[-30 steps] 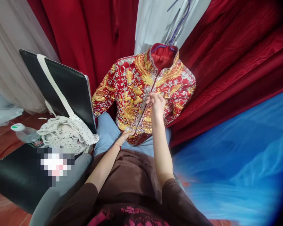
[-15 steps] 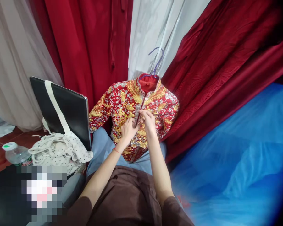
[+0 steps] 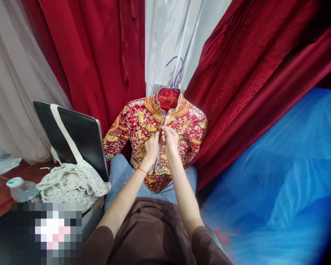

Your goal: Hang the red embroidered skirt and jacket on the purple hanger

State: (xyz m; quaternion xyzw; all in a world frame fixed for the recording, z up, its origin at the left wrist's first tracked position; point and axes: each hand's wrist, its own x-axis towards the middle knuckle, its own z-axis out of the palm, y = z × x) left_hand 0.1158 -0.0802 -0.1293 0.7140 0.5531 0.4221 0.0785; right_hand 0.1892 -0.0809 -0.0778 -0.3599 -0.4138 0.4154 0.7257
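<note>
A red jacket [image 3: 142, 121] with gold and silver embroidery rests on my lap, its collar away from me. Inside its neck sits a purple hanger [image 3: 177, 75], hook upward. My left hand [image 3: 152, 146] is closed on the front edge of the jacket at chest height. Right beside it, my right hand [image 3: 169, 139] pinches the front opening a little higher, fingertips close to the left ones. Above my hands the front edges lie close together, and the neck gapes over a red lining. What fastening lies between my fingertips is too small to make out.
A black chair back [image 3: 74, 127] with a white strap stands at left, by a dotted white cloth bundle [image 3: 67, 184] and a plastic bottle [image 3: 23, 189]. Red curtain-like fabric [image 3: 99, 48] hangs behind; blue tulle [image 3: 264, 191] spreads at right.
Both hands have drawn closer together at the jacket's front, and the dark gap between its edges there looks narrower. The view has shifted slightly.
</note>
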